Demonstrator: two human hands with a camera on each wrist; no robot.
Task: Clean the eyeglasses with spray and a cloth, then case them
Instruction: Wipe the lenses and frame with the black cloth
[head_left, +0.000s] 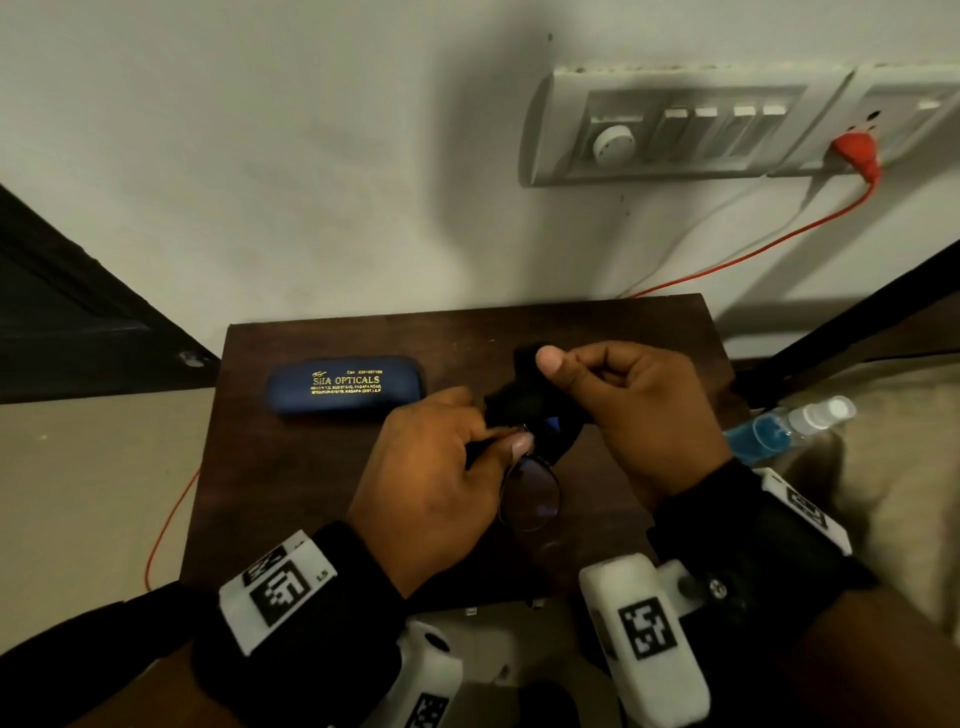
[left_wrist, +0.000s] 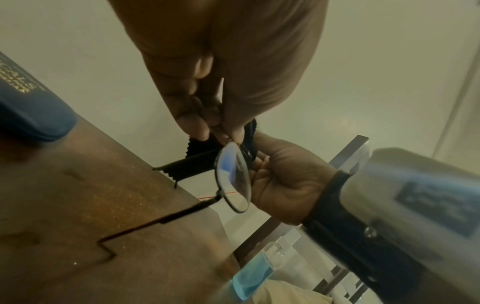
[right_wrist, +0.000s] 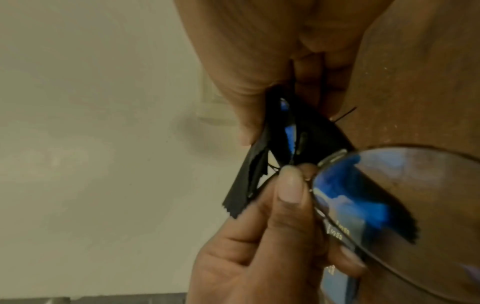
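Over the dark wooden table (head_left: 311, 493), my left hand (head_left: 511, 439) pinches the thin-framed eyeglasses (head_left: 535, 499) near the bridge. One lens hangs free toward me (left_wrist: 233, 176). My right hand (head_left: 571, 379) pinches a black cloth (head_left: 530, 400) folded around the other lens, thumb on top; that lens is mostly hidden. The right wrist view shows the cloth (right_wrist: 265, 164) wrapped over the lens edge, with the left hand's fingers (right_wrist: 288, 185) beside the free lens (right_wrist: 389, 195). One temple arm (left_wrist: 182, 214) sticks out over the table. The shut blue case (head_left: 345, 384) lies at the back left.
A spray bottle (head_left: 784, 426) with blue liquid lies off the table's right edge, also visible in the left wrist view (left_wrist: 249, 281). A switch panel (head_left: 675, 130) with a red plug and cable (head_left: 857, 150) is on the wall behind. A dark frame stands at the right.
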